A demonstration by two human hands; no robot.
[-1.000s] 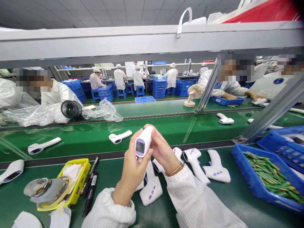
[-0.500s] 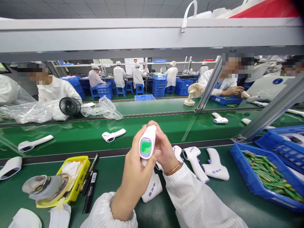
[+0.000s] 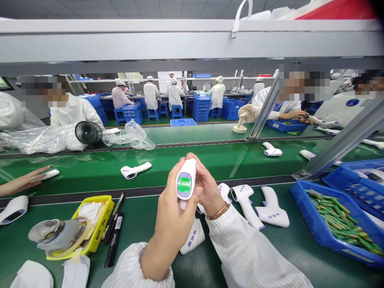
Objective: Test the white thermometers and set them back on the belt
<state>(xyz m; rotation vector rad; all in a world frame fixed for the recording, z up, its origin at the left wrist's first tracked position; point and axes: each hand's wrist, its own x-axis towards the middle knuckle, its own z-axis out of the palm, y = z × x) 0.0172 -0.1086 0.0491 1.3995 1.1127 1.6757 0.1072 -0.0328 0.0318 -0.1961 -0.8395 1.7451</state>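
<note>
left hand: fingers clamped on thermometer, thumb by lit green screen
right hand: fingers wrapped round its back
bench: more thermometers beside

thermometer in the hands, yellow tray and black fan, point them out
thermometer point(image 3: 184, 185), head view, on its lit green screen
yellow tray point(image 3: 103, 222), head view, on its right wall
black fan point(image 3: 86, 133), head view, on the round grille

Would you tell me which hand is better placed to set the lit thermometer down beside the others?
Probably the left hand: it grips the thermometer, whereas the right hand only steadies its far side.
</note>
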